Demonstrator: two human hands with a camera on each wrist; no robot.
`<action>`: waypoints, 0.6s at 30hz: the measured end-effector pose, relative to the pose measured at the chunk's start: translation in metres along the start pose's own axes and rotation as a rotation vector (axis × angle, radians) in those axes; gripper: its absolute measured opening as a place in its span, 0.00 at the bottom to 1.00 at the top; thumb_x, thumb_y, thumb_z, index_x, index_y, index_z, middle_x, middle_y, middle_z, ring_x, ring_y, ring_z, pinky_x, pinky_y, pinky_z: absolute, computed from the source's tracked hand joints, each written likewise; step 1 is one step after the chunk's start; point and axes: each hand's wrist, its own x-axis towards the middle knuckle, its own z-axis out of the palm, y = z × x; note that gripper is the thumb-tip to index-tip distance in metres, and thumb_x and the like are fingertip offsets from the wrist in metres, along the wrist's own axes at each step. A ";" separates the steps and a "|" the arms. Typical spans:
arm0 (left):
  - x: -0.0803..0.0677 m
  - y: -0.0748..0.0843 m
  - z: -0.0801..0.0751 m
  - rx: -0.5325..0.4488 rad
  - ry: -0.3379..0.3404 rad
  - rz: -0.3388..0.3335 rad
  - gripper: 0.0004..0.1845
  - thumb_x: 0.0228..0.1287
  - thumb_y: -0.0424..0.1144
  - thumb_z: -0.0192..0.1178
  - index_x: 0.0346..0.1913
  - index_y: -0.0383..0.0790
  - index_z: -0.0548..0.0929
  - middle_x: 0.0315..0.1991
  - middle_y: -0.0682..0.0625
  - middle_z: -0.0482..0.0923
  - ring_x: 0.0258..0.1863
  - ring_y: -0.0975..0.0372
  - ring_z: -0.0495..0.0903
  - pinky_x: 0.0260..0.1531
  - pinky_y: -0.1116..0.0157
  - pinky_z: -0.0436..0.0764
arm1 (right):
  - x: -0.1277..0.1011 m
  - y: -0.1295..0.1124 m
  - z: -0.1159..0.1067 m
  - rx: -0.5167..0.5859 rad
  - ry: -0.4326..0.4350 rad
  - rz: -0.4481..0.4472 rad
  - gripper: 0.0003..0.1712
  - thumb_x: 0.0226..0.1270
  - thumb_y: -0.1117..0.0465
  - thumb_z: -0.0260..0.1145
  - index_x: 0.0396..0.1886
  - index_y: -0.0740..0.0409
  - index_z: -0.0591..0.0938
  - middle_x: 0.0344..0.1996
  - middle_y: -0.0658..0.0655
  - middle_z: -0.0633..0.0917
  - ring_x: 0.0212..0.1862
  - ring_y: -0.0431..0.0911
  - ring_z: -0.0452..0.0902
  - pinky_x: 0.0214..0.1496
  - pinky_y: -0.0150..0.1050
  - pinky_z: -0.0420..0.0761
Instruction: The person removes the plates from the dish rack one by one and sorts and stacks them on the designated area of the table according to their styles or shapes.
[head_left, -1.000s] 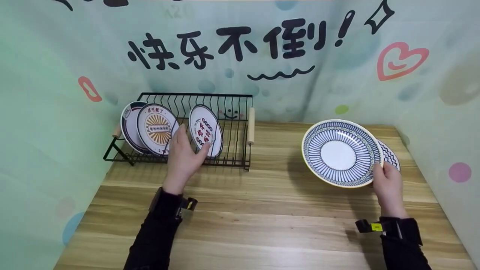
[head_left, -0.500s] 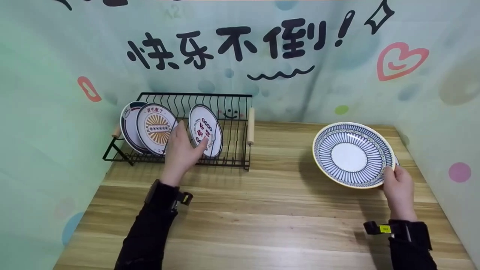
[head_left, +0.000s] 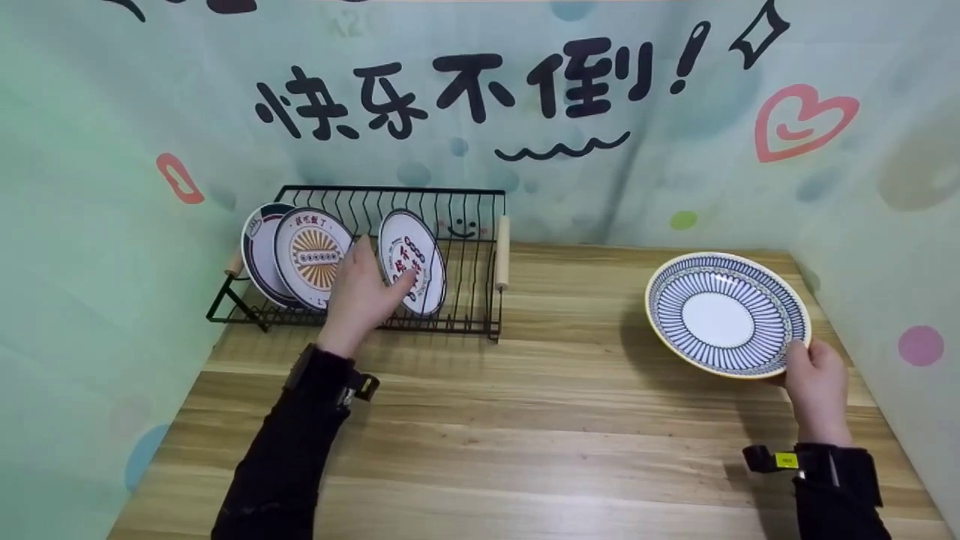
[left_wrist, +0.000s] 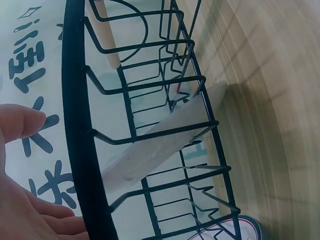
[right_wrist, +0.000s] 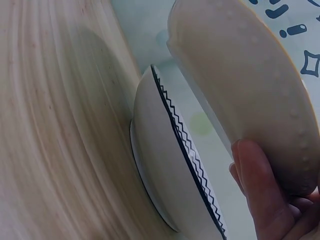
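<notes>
A black wire dish rack stands at the back left with three plates upright in it. My left hand reaches to the rightmost one, a white plate with red characters. The thumb lies in front of its face and the fingers stand straight behind its left edge. In the left wrist view the thumb and fingers are spread apart, with the plate's edge beyond them. My right hand grips the near rim of a blue-striped plate and holds it tilted above the table. Under it lies a zigzag-rimmed plate.
A sunburst plate and a dark-rimmed plate fill the rack's left slots. The rack has wooden handles. Printed backdrop walls close in the wooden table on the left, back and right.
My right hand has carried the blue-striped plate to the right and lower, so it now hides the zigzag plate in the head view. My left hand has edged forward to the red-character plate.
</notes>
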 end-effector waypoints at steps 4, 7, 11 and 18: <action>0.002 -0.001 -0.001 0.006 -0.007 0.015 0.52 0.65 0.56 0.61 0.72 0.19 0.48 0.72 0.23 0.51 0.71 0.36 0.54 0.72 0.46 0.52 | 0.002 0.002 -0.004 -0.075 0.010 0.019 0.18 0.75 0.58 0.44 0.41 0.68 0.73 0.28 0.45 0.78 0.27 0.36 0.78 0.28 0.29 0.82; 0.004 -0.001 -0.002 0.008 -0.012 0.014 0.52 0.66 0.55 0.61 0.73 0.19 0.47 0.72 0.23 0.51 0.71 0.36 0.54 0.72 0.46 0.52 | 0.004 0.003 -0.007 -0.100 0.000 0.036 0.19 0.75 0.56 0.43 0.44 0.69 0.73 0.31 0.46 0.77 0.29 0.35 0.77 0.30 0.29 0.82; 0.006 -0.002 -0.003 0.011 -0.030 0.000 0.52 0.66 0.54 0.61 0.73 0.19 0.47 0.72 0.23 0.50 0.72 0.36 0.53 0.72 0.46 0.52 | 0.005 0.006 -0.010 -0.106 -0.020 0.048 0.21 0.76 0.57 0.42 0.49 0.71 0.72 0.35 0.49 0.77 0.31 0.35 0.77 0.32 0.29 0.83; 0.006 -0.002 -0.005 0.019 -0.059 -0.012 0.52 0.66 0.57 0.59 0.73 0.18 0.47 0.72 0.23 0.50 0.71 0.36 0.53 0.72 0.45 0.53 | 0.006 0.010 -0.013 -0.093 -0.035 0.054 0.29 0.76 0.58 0.41 0.63 0.78 0.66 0.39 0.52 0.76 0.31 0.34 0.78 0.32 0.31 0.84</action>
